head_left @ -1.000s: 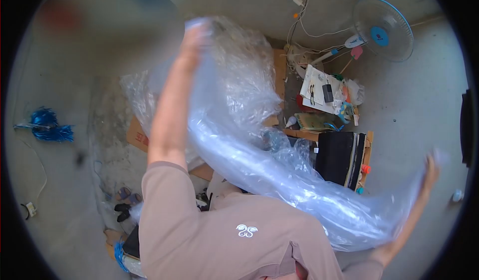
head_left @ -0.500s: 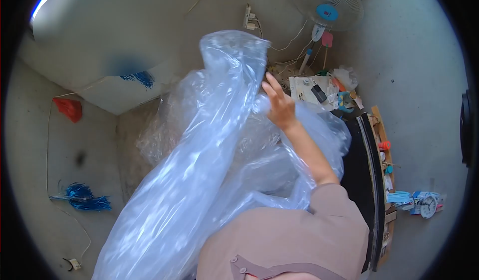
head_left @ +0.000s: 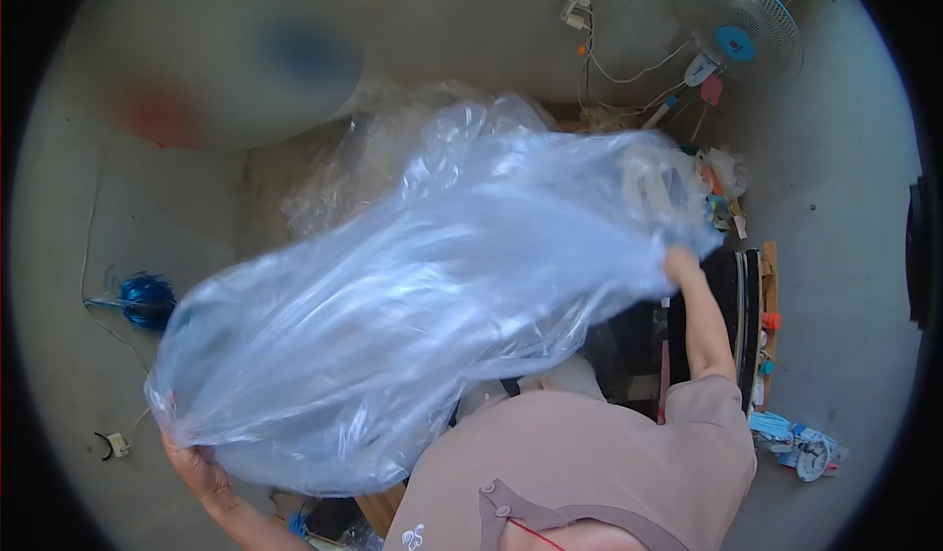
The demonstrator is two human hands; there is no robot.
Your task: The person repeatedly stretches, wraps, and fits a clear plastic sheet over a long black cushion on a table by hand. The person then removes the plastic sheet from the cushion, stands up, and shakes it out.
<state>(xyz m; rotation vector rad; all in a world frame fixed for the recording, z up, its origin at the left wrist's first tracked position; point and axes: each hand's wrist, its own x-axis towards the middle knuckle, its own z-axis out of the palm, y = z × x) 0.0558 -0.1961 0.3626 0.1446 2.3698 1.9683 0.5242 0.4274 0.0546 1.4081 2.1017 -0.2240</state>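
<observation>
A large sheet of clear plastic film [head_left: 422, 276], perhaps a big bag, stretches across the middle of the view between my two hands. My left hand [head_left: 192, 463] grips its lower left end, with the fingers partly behind the film. At the right end my right hand [head_left: 680, 264] is closed on a gathered edge; some of its fingers are covered by the plastic. The film is creased and blurred by motion. More crumpled clear plastic [head_left: 344, 173] lies behind it.
A standing fan [head_left: 735, 45] and a power strip [head_left: 576, 3] with cables are at the back. Along the right stands a narrow wooden shelf [head_left: 770, 286] with small items. Blue tinsel [head_left: 147, 301] hangs at left. A pale blurred round shape [head_left: 216, 60] covers the upper left.
The film has swung from a steep slant to a wide spread across the view. My right hand has moved right and down and now grips it. My left hand has come into view.
</observation>
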